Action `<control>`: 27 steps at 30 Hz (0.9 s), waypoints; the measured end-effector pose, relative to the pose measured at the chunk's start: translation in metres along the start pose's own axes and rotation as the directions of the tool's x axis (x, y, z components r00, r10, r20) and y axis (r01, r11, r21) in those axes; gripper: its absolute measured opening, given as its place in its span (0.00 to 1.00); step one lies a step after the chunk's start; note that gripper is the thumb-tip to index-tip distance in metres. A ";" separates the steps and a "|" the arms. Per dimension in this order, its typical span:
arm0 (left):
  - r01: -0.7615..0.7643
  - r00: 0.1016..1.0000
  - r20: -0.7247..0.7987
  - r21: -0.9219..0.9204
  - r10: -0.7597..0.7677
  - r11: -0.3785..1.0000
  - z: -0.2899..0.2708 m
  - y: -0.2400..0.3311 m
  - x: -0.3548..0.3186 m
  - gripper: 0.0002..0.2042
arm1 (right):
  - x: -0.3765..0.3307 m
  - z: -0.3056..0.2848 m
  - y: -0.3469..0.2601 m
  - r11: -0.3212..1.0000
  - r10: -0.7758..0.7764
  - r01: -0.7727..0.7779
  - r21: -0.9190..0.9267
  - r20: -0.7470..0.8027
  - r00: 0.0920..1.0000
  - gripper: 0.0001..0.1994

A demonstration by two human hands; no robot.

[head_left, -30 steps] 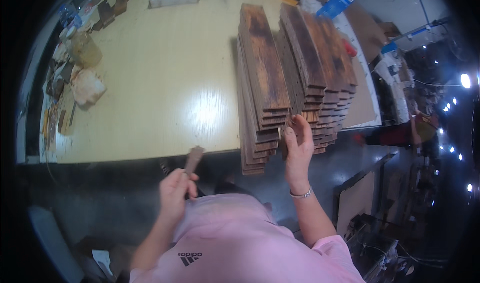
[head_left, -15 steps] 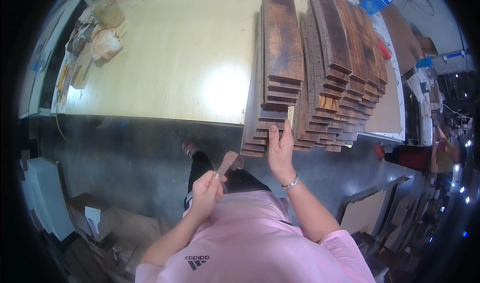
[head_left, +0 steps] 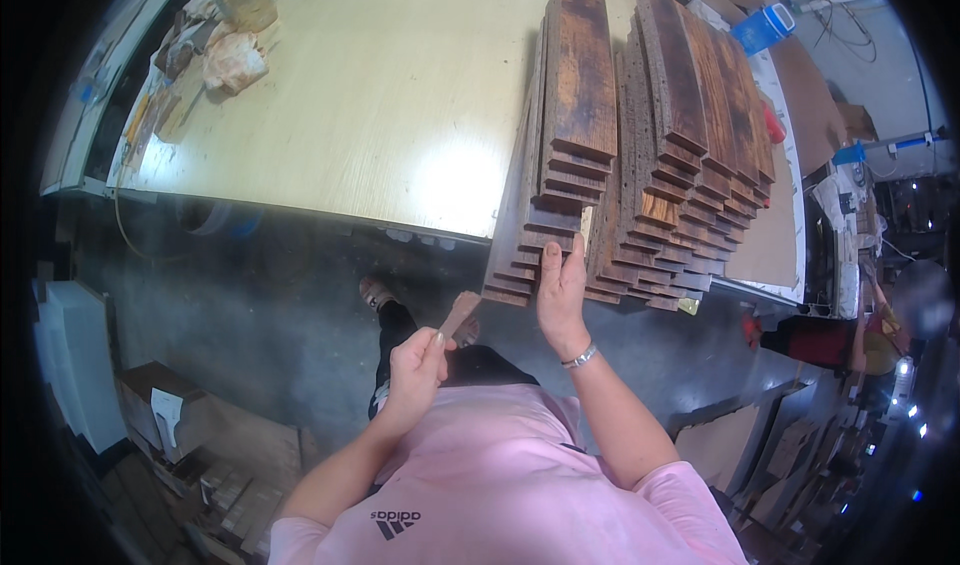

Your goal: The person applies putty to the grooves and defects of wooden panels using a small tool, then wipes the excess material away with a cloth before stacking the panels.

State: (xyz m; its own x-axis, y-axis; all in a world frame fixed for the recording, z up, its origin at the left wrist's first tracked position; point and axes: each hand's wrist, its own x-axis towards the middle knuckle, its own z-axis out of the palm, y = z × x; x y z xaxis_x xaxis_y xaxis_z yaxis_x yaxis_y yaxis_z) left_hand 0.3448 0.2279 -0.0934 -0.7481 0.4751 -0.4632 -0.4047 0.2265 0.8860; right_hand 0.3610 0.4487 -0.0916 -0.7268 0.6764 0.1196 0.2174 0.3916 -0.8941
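Note:
My left hand (head_left: 414, 373) is closed around a putty knife (head_left: 461, 312), its brownish flat blade widening away from my fingers and pointing up to the right. The blade tip is near the lower left corner of a stack of dark brown wooden planks (head_left: 581, 85). Against the near ends of that stack lies my right hand (head_left: 562, 300), thumb and fingers stretched upward and a little apart. The palm side and some fingers are partly hidden. Beside it on the right stands a wider group of stacked planks (head_left: 683, 95), with stepped, uneven ends.
The pale yellow worktable (head_left: 370, 115) extends left of the stacks. A clear tub (head_left: 243, 0) and a whitish lump (head_left: 235, 63) sit at its far left. A blue container (head_left: 763, 30) stands at the back right. Another person (head_left: 820, 338) is at the far right.
The putty knife has tilted further right and its blade is nearer the stack's lower corner. My right hand stays on the plank ends. The view has turned slightly.

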 end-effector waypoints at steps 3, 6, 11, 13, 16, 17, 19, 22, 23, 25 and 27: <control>-0.002 1.000 0.011 -0.008 0.002 1.000 0.001 -0.003 0.001 0.12 | 0.000 0.001 0.002 1.000 0.004 -0.004 -0.014 -0.005 1.000 0.28; -0.013 1.000 0.005 -0.009 0.013 1.000 0.002 -0.007 0.002 0.12 | 0.001 0.001 0.000 1.000 0.000 0.000 0.012 -0.013 1.000 0.28; -0.009 1.000 -0.002 -0.021 0.009 1.000 0.004 -0.006 0.003 0.13 | -0.001 0.001 0.005 1.000 0.008 -0.008 0.017 -0.012 1.000 0.29; -0.015 1.000 0.001 -0.033 0.015 0.999 0.005 -0.007 0.004 0.13 | -0.001 0.001 0.006 1.000 0.006 -0.006 0.012 -0.013 1.000 0.29; -0.004 1.000 0.001 -0.018 0.004 1.000 0.005 0.000 0.002 0.13 | -0.001 0.001 0.010 1.000 -0.001 0.001 0.021 -0.002 1.000 0.29; -0.007 1.000 -0.013 -0.011 0.007 1.000 0.005 -0.002 0.003 0.13 | -0.001 0.001 0.011 1.000 -0.003 0.003 0.027 0.005 1.000 0.29; -0.014 0.999 -0.044 0.000 0.014 1.000 0.004 -0.006 0.007 0.13 | 0.002 0.002 0.008 1.000 -0.005 0.005 0.024 0.003 1.000 0.28; -0.033 0.999 -0.032 -0.007 0.033 0.999 0.003 -0.005 0.008 0.13 | 0.003 0.002 0.008 0.998 0.002 -0.003 0.057 0.022 1.000 0.28; -0.040 0.999 -0.029 0.013 0.040 0.999 0.003 -0.004 0.008 0.13 | 0.003 0.001 0.008 0.997 0.005 -0.008 0.074 0.032 0.999 0.28; -0.053 0.998 -0.026 0.053 0.055 0.997 0.004 -0.003 0.008 0.13 | 0.003 0.001 0.008 0.997 0.002 -0.005 0.082 0.033 0.999 0.28; -0.042 0.998 -0.038 0.051 0.044 0.998 0.004 -0.001 0.007 0.13 | 0.002 0.000 0.005 0.997 -0.014 0.012 0.070 0.029 0.999 0.28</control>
State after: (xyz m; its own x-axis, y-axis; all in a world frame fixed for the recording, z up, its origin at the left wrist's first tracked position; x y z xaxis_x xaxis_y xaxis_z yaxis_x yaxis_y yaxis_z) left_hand 0.3423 0.2348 -0.0970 -0.7846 0.4521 -0.4243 -0.3455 0.2494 0.9047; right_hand 0.3604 0.4525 -0.0962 -0.7485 0.6522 0.1195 0.1626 0.3552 -0.9206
